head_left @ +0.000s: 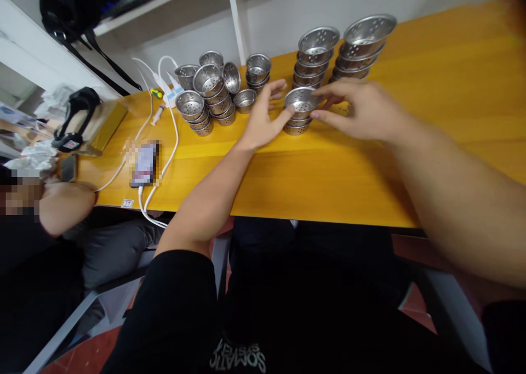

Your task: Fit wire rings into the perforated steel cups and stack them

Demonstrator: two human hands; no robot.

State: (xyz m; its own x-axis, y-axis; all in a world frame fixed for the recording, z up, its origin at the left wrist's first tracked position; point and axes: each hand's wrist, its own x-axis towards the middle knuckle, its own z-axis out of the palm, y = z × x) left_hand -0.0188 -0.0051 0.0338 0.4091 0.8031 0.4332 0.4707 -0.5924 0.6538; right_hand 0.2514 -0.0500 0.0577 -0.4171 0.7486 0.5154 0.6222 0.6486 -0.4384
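**me:** Reaching out with both hands here. My left hand [263,116] and my right hand [361,111] are on either side of a short stack of perforated metal cups [299,111], which sits on the yellow table [329,171] pretty much dead centre in front of me. Left fingers are spread fairly wide, index fingertip touching the rim of the top cup on its left side. Right hand comes in from the other side, fingers loosely extended, tips at the right rim. It's blurry though, so I can't tell if it's actually pinching or just touching.

**other:** So neither hand has it lifted?

**me:** Nope, the stack is standing on the tabletop, hands just framing it.

**other:** What else is on there?

**me:** More of the same stuff. Two taller stacks of bigger strainer bowls [341,50] just behind my fingers, and a messy cluster of small cups [213,94] off to the left, some stacked, one tipped on its side. Further left there's a white power strip [169,93] with cables trailing off the table edge, a phone [143,163] (blurred out), and a gold box [101,124] with a black headset [76,119] on it. Someone else's arm [68,204] is resting at the far left end of the table.
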